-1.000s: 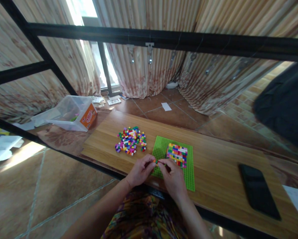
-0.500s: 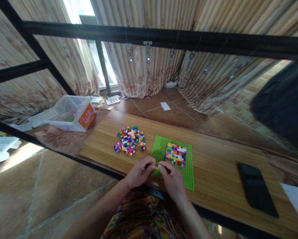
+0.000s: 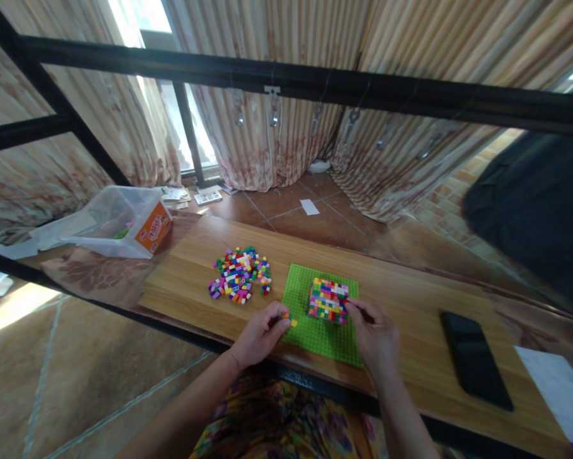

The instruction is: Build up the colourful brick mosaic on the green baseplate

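My left hand (image 3: 263, 333) is closed in a pinch on a few small toy bricks (image 3: 292, 321), orange, green and yellow, over the left edge of the green baseplate (image 3: 322, 346). On the baseplate stands a block of many-coloured toy bricks (image 3: 328, 298). My right hand (image 3: 376, 331) is at the right side of this block, thumb and finger pinched at its edge on a small reddish brick that is mostly hidden. A loose pile of small toy bricks (image 3: 238, 275) lies on the table to the left of the baseplate.
The wooden table (image 3: 405, 299) carries a black phone or tablet (image 3: 475, 358) at right, with a white sheet (image 3: 554, 389) beyond it. A clear plastic bin (image 3: 118, 220) with an orange label stands at left. A black metal bar (image 3: 286, 88) crosses the view above the table.
My hands have come apart. The right one has moved from the bricks in my left hand to the right side of the block. The whole view has shifted slightly.
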`<state>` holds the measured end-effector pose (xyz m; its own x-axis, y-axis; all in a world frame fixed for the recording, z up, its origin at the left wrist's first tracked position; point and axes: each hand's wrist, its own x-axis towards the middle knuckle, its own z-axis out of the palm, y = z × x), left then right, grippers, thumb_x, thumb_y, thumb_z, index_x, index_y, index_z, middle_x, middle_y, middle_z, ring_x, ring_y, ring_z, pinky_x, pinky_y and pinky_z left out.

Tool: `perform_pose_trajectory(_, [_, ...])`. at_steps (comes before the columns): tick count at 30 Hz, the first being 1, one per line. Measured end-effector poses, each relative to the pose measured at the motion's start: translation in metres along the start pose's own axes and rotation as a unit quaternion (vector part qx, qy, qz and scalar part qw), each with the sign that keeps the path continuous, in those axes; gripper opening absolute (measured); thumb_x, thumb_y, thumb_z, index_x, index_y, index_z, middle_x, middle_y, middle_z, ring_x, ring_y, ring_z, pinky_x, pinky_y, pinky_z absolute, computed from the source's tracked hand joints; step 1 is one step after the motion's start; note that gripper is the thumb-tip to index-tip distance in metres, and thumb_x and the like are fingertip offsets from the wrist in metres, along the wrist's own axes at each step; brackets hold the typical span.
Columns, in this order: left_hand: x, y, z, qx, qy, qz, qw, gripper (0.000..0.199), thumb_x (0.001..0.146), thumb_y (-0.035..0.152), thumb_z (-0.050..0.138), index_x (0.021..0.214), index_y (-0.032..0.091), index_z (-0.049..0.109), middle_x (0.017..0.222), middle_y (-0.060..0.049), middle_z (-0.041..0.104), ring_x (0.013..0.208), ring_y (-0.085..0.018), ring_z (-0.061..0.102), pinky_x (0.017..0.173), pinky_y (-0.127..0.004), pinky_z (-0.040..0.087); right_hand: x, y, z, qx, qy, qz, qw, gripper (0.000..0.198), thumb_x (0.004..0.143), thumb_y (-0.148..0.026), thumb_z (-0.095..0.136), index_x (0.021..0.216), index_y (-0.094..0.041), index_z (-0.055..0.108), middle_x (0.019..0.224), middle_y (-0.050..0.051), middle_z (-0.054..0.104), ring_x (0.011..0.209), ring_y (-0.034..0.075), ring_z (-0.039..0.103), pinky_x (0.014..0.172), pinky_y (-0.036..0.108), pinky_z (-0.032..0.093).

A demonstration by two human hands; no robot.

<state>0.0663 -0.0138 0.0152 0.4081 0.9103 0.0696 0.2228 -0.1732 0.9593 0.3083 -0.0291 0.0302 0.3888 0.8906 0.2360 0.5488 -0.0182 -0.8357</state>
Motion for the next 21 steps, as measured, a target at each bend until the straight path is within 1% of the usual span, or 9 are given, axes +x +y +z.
perform_pose_trajectory(4, [0.001, 0.001, 0.001, 0.002, 0.001, -0.005, 1.000, 0.018, 0.092, 0.032, 0.050, 0.082, 0.016, 0.054, 0.066, 0.003, 0.050, 0.060, -0.010, 0.047, 0.060, -0.022, 0.037, 0.004, 0.006, 0.007, 0.005, -0.004, 0.002, 1.000, 0.028, 0.078, -0.046, 0.063, 0.081, -0.020, 0.074, 0.087, 0.006, 0.067, 0.077, 0.018, 0.060, 0.070, 0.031, 0.047])
perform_pose_trajectory(7, [0.001, 0.000, 0.001, -0.001, 0.004, -0.006, 1.000, 0.018, 0.092, 0.032, 0.050, 0.082, 0.016, 0.054, 0.066, 0.003, 0.051, 0.061, -0.010, 0.048, 0.059, -0.022, 0.038, 0.006, 0.011, 0.013, 0.016, 0.006, 0.019, 1.000, 0.028, 0.075, -0.046, 0.066, 0.081, -0.021, 0.075, 0.090, 0.006, 0.064, 0.079, 0.018, 0.059, 0.069, 0.031, 0.047])
perform_pose_trajectory(12, [0.001, 0.000, 0.002, -0.007, 0.006, -0.009, 1.000, 0.018, 0.092, 0.032, 0.050, 0.083, 0.016, 0.054, 0.067, 0.003, 0.050, 0.061, -0.010, 0.049, 0.059, -0.021, 0.038, 0.010, 0.021, 0.018, 0.060, 0.017, 0.034, 0.998, 0.029, 0.070, -0.048, 0.070, 0.078, -0.020, 0.075, 0.094, 0.007, 0.062, 0.079, 0.017, 0.059, 0.064, 0.029, 0.047])
perform_pose_trajectory(14, [0.001, 0.000, 0.002, -0.008, 0.005, -0.010, 1.000, 0.019, 0.092, 0.033, 0.050, 0.083, 0.016, 0.054, 0.067, 0.003, 0.050, 0.062, -0.010, 0.049, 0.059, -0.021, 0.039, 0.011, 0.025, 0.020, 0.080, 0.021, 0.041, 0.996, 0.030, 0.068, -0.048, 0.072, 0.077, -0.019, 0.074, 0.094, 0.007, 0.062, 0.081, 0.018, 0.060, 0.066, 0.030, 0.048])
perform_pose_trajectory(17, [0.001, 0.000, 0.002, -0.008, 0.003, -0.012, 1.000, 0.019, 0.092, 0.033, 0.050, 0.084, 0.017, 0.054, 0.067, 0.003, 0.051, 0.062, -0.010, 0.049, 0.059, -0.021, 0.039, 0.011, 0.030, 0.025, 0.125, 0.027, 0.075, 0.989, 0.033, 0.064, -0.048, 0.075, 0.078, -0.017, 0.071, 0.088, 0.005, 0.065, 0.078, 0.017, 0.060, 0.068, 0.031, 0.050])
perform_pose_trajectory(21, [0.001, -0.001, 0.002, -0.010, -0.001, -0.013, 1.000, 0.019, 0.092, 0.034, 0.050, 0.084, 0.017, 0.054, 0.068, 0.003, 0.050, 0.062, -0.010, 0.049, 0.060, -0.022, 0.039, 0.011, 0.032, 0.029, 0.191, 0.017, 0.127, 0.973, 0.037, 0.061, -0.047, 0.077, 0.080, -0.017, 0.067, 0.074, 0.002, 0.066, 0.063, 0.014, 0.059, 0.056, 0.027, 0.049])
